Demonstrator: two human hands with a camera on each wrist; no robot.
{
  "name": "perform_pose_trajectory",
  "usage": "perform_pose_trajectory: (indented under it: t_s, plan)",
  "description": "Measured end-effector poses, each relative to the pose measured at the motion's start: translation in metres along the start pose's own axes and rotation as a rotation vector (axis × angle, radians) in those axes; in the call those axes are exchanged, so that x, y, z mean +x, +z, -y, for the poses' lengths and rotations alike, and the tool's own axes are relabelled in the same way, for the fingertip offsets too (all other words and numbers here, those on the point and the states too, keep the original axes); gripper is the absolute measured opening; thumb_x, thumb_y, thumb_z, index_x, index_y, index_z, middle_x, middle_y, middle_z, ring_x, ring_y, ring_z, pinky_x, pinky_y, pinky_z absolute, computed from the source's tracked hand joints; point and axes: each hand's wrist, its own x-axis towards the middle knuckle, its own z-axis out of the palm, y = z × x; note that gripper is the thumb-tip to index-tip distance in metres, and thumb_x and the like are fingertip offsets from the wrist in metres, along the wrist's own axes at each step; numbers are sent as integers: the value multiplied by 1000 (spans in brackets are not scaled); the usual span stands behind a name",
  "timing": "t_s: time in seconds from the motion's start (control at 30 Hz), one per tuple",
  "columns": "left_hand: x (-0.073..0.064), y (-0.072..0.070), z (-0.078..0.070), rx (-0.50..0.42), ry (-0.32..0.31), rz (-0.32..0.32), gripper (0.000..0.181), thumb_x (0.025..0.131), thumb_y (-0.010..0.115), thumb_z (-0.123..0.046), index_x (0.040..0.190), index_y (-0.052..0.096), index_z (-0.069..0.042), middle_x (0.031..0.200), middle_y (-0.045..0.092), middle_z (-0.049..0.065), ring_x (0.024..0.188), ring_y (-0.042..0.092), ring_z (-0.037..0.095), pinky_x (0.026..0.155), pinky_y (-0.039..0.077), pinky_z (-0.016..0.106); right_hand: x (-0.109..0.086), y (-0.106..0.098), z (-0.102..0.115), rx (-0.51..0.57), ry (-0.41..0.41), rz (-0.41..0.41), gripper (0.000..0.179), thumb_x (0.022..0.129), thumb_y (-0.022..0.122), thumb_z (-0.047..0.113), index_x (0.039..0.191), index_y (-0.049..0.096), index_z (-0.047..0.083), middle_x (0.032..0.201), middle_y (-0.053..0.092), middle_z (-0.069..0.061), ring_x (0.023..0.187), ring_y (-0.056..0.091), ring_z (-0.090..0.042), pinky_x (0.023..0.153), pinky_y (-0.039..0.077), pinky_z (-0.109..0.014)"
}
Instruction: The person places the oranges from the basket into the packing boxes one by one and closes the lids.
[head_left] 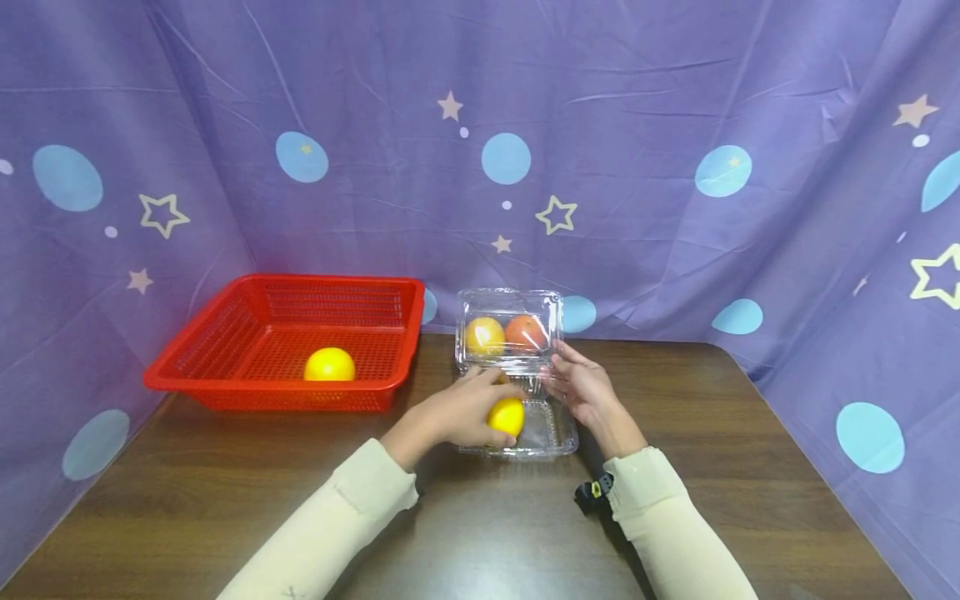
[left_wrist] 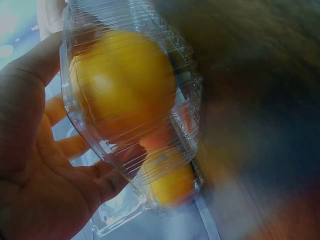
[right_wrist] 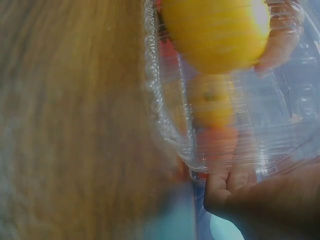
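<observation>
A clear plastic clamshell box lies with its lid raised at the back. Over the left half of its base, my left hand holds an orange, its fingers curved round the fruit. The left wrist view shows this orange through the ribbed plastic wall. At the box's right side, my right hand touches the plastic near the hinge with loosely extended fingers. A yellow fruit and a red-orange fruit show through the lid; whether inside or behind it, I cannot tell.
To the left stands a red plastic basket with one yellow fruit in it. Everything sits on a brown wooden table. A purple patterned curtain closes off the back and sides. A black strap shows at the right wrist.
</observation>
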Motion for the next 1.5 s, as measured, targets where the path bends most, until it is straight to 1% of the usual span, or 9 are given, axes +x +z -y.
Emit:
perform_pose_trajectory:
  t_s: [0.17, 0.3, 0.47, 0.7, 0.87, 1.0, 1.13, 1.27, 1.5]
  plan:
    - [-4, -3, -2, 11, 7, -21, 58, 87, 77, -47, 139, 64, -25, 132, 57, 3, 121, 48, 28, 102, 45, 47, 1, -1, -1, -2, 3, 12, 49, 106, 51, 9, 155, 46, 15, 87, 72, -4, 78, 72, -13, 87, 59, -33]
    - [-7, -9, -1, 21, 10, -38, 55, 88, 76, -46, 137, 65, -24, 133, 58, 4, 128, 47, 34, 109, 40, 52, 1, -1, -1, -8, 2, 10, 49, 106, 52, 9, 154, 46, 15, 88, 72, -4, 79, 72, -13, 85, 59, -31]
    - [-15, -19, 4, 44, 25, -75, 51, 89, 76, -43, 134, 67, -21, 132, 59, 5, 119, 51, 28, 102, 45, 49, 1, -1, -1, -11, 2, 4, 49, 106, 53, 9, 154, 47, 15, 89, 72, -4, 79, 72, -13, 83, 59, -30]
    - [-36, -40, 25, 59, 22, -181, 44, 91, 75, -35, 130, 69, -15, 129, 62, 7, 111, 54, 25, 96, 48, 44, 0, 1, -1, -21, 8, 2, 49, 106, 53, 9, 154, 47, 17, 99, 70, -4, 78, 72, -13, 81, 57, -30]
    - [-55, -63, 45, 50, -23, -286, 40, 92, 75, -29, 127, 69, -12, 122, 64, 7, 111, 55, 26, 97, 48, 45, 0, 1, 0, -24, 7, 7, 50, 106, 53, 9, 154, 47, 17, 104, 71, -8, 79, 73, -14, 80, 57, -30]
    - [-69, -79, 64, 65, -80, -329, 37, 93, 74, -25, 126, 69, -10, 122, 64, 9, 111, 55, 31, 97, 48, 48, 0, 0, 0, -19, 7, 8, 50, 106, 53, 9, 154, 47, 17, 103, 71, -7, 80, 72, -14, 81, 58, -30]
    - [-79, -92, 85, 96, -158, -324, 37, 94, 71, -24, 127, 68, -8, 124, 63, 12, 114, 55, 35, 99, 46, 52, 0, -1, 0, -17, 6, 6, 50, 106, 52, 9, 155, 46, 17, 96, 72, -5, 80, 72, -14, 82, 58, -30]
    - [-87, -98, 105, 118, -234, -295, 37, 94, 70, -23, 128, 67, -6, 126, 63, 15, 115, 55, 38, 100, 46, 56, 0, -2, 0, -16, 7, 7, 49, 106, 52, 9, 154, 47, 16, 91, 72, -4, 79, 72, -13, 81, 58, -29]
    - [-98, -101, 137, 86, -367, -186, 46, 93, 71, -28, 131, 64, -2, 129, 60, 23, 115, 54, 46, 96, 46, 62, -1, -1, 1, -12, 7, 7, 49, 106, 53, 9, 154, 48, 16, 91, 73, -4, 79, 72, -13, 80, 58, -29]
